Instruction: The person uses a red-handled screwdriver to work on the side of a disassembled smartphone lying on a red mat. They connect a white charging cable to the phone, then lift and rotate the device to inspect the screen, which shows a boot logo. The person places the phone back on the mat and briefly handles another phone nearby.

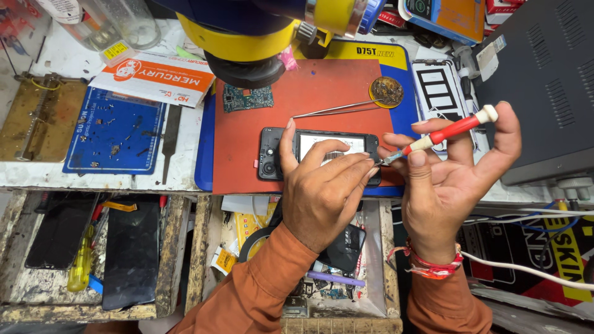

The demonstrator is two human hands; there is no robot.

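- One view only, worn on the head, looking steeply down from close above the left hand and right hand
- Bench lies beyond the fingers, open drawers beneath the wrists

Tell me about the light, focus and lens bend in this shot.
Head view: even, bright light, soft shadows; left hand, opened phone and right hand with its red screwdriver sharp; yellow microscope close and softer; bench edges bow slightly outward.
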